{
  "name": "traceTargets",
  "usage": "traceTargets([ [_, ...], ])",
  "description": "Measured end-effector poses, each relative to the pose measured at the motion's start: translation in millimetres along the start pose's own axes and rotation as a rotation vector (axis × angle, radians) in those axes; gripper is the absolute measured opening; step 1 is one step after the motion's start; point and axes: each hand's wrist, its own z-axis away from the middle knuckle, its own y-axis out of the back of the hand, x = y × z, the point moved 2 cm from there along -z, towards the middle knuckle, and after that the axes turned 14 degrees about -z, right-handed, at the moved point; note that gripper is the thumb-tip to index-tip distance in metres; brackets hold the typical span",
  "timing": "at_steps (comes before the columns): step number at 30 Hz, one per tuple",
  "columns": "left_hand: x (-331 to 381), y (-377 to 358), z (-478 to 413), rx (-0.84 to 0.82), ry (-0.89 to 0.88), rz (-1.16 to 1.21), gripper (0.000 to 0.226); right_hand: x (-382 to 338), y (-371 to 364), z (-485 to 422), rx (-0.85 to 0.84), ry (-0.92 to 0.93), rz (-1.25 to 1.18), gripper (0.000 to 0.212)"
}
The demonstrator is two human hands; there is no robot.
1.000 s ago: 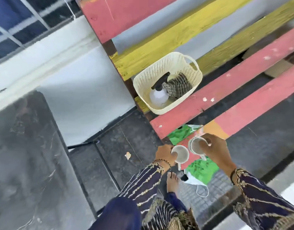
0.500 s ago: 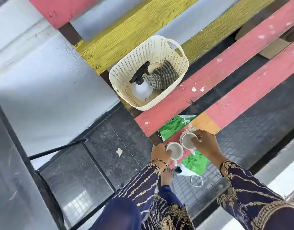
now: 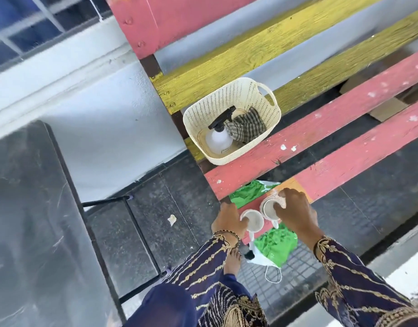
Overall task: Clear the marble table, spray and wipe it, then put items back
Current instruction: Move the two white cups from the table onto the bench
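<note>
My left hand (image 3: 228, 223) grips a white mug (image 3: 254, 221) by its rim, and my right hand (image 3: 294, 208) grips a second white mug (image 3: 269, 208) the same way. Both mugs are at the near end of a red bench slat (image 3: 344, 166), side by side. Further along the bench stands a cream plastic basket (image 3: 269, 107) holding a clear spray bottle (image 3: 218, 136) with a black trigger and a checked cloth (image 3: 246, 126). The dark marble table (image 3: 33, 220) fills the left side of the view.
The bench has red and yellow slats with gaps between them. A green and white plastic bag (image 3: 274, 246) lies on the floor under the mugs, by my bare foot (image 3: 232, 260). The table's black metal frame (image 3: 132, 223) stands over dark floor tiles, with a paper scrap (image 3: 172, 219) there.
The view swung away from the table and back, so the table fills the left again. Both hands stay on the mugs at the bench's near end, now a little lower on the slat.
</note>
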Motion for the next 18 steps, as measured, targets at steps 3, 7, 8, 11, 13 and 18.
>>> traceTargets([
  [3,-10,27,21,0.074,0.002,0.045,0.044,-36,10,11,-0.008,0.085,0.003,0.038],
  [7,-32,69,57,0.211,0.003,0.104,0.033,-102,9,36,-0.068,0.212,-0.054,0.034],
  [8,-43,80,68,0.254,0.01,0.145,0.031,-123,6,46,-0.09,0.263,-0.071,0.03],
  [11,-80,106,101,0.339,0.009,0.245,0.032,-180,-13,81,-0.15,0.371,-0.168,0.021],
  [13,-111,121,123,0.411,0.011,0.289,0.035,-219,-27,105,-0.155,0.463,-0.191,0.014],
  [18,-213,158,191,0.622,0.092,0.399,0.033,-320,-83,175,-0.265,0.673,-0.175,0.009],
])
